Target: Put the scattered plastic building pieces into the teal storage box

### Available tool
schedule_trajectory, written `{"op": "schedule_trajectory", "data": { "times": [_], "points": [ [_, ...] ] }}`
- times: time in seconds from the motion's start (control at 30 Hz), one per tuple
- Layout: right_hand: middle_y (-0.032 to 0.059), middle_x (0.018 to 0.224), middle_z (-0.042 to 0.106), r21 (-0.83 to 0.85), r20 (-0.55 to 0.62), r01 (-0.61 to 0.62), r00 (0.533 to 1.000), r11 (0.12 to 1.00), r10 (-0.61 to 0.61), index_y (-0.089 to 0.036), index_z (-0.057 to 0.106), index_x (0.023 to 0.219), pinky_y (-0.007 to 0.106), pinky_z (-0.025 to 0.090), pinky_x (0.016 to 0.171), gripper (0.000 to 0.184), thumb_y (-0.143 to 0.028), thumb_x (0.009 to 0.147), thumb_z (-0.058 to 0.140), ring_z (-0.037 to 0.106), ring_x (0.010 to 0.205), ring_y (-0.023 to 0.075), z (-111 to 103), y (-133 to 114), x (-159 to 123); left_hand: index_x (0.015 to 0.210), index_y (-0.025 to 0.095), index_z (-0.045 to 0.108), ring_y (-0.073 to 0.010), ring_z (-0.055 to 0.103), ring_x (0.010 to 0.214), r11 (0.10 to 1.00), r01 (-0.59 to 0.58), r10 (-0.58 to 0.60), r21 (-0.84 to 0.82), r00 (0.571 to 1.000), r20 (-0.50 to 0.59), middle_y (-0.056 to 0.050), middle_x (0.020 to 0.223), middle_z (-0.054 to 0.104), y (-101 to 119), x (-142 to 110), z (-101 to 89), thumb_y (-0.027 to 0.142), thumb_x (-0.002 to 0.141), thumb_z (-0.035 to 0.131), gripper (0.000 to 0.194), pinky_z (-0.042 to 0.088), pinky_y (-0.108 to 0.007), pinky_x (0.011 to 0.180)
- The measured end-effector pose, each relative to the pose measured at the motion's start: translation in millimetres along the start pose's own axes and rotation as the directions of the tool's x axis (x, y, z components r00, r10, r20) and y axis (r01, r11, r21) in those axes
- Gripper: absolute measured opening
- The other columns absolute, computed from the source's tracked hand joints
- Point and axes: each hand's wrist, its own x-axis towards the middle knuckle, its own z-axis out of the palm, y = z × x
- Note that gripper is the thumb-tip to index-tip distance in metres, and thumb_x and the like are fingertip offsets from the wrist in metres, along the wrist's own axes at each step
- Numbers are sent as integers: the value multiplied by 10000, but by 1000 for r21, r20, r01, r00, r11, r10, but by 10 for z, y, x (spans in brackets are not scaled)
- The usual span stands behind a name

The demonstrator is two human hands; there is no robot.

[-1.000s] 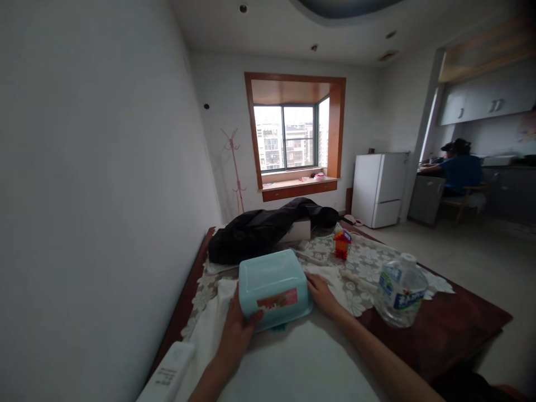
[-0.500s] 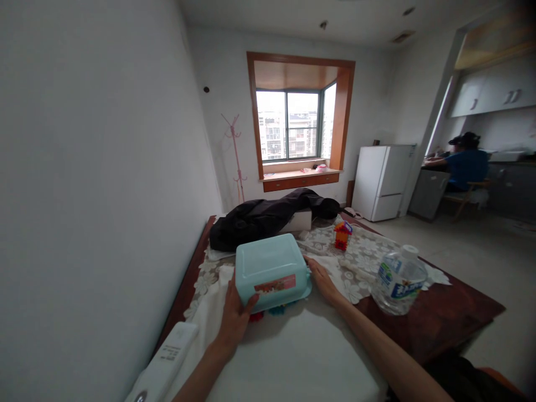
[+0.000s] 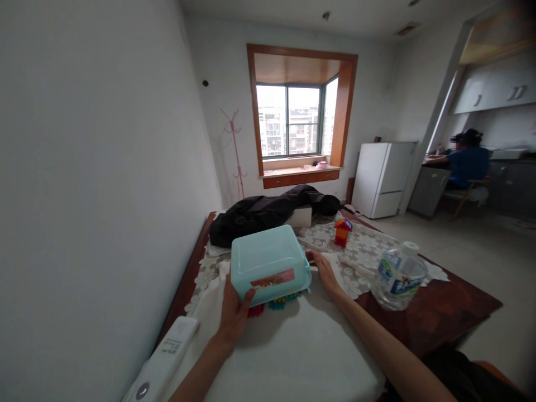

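Note:
A light blue plastic box is upside down over the white cloth, its near edge lifted. My left hand grips its left near corner, thumb on the front face. My right hand holds its right side. Small coloured blocks, red and blue, show under the lifted edge. A little block house stands farther back on the lace cloth.
A water bottle stands at the right on the brown table. A white remote-like device lies near left by the wall. A black jacket lies at the far end. Another person sits at a far counter.
Both hands have raised the blue box off the cloth, and coloured blocks have come into view beneath its near edge. The view tilted slightly down.

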Motion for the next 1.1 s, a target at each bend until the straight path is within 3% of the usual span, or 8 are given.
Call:
{"op": "schedule_trajectory", "data": {
  "times": [0.13,0.27,0.43,0.6,0.77,0.87,1.0,1.1],
  "points": [
    [160,1137,769,171,-34,-116,992,978,123,-200,740,1082,461,568,942,681,-802,941,453,703,1050,328,-33,81,63,1579,229,478,-411,387,1562,996,-61,61,69,998,3,-162,1634,518,-15,7,-11,653,992,566,728,215,-647,1319],
    [116,1104,777,373,-16,-254,960,892,280,-214,753,1024,375,581,847,670,-831,888,532,722,979,265,-53,183,118,1508,172,514,-412,479,1487,997,-54,58,62,996,-62,-205,1517,605,-3,22,-25,689,974,565,745,287,-648,1283],
    [83,1004,783,531,-6,-291,938,796,347,-215,779,954,297,571,750,580,-777,847,685,718,893,202,-72,221,144,1413,148,565,-406,609,1352,998,-58,54,-21,988,-147,-209,1395,686,15,29,-28,691,957,579,709,406,-612,1216],
    [86,916,769,601,67,-349,918,719,390,-219,757,922,312,574,672,471,-686,887,713,714,819,206,-100,195,153,1464,148,514,-409,603,1358,997,-43,31,-56,978,-206,-226,1422,662,-4,33,-22,704,946,578,762,397,-599,1222],
    [-1,654,621,565,85,-302,947,768,310,-220,723,845,255,440,504,471,-687,893,701,551,571,140,-93,124,142,1445,145,536,-436,551,1416,996,-80,62,-47,950,-307,-250,1468,622,-99,46,-40,775,884,609,847,356,-608,1251],
    [-8,655,601,541,166,-249,968,803,188,-212,748,898,253,381,478,558,-766,869,686,495,549,132,-77,11,115,1318,161,645,-458,546,1406,992,-125,120,6,942,-313,-238,1396,674,-262,24,-74,776,872,623,760,304,-663,1268],
    [44,850,739,518,342,-262,936,814,84,-230,775,1056,285,473,587,646,-828,833,681,629,701,180,-93,-165,35,1160,207,751,-455,580,1382,964,-260,266,56,936,-232,-203,1284,747,-446,-47,-80,664,892,693,533,307,-720,1254],
    [76,992,791,524,440,-264,898,810,8,-247,775,1130,362,563,754,673,-839,823,684,711,904,258,-133,-247,-30,1468,196,606,-469,447,1525,897,-430,441,103,882,-163,-237,1529,606,-390,-73,-46,568,910,721,680,308,-746,1248]
  ]
}}
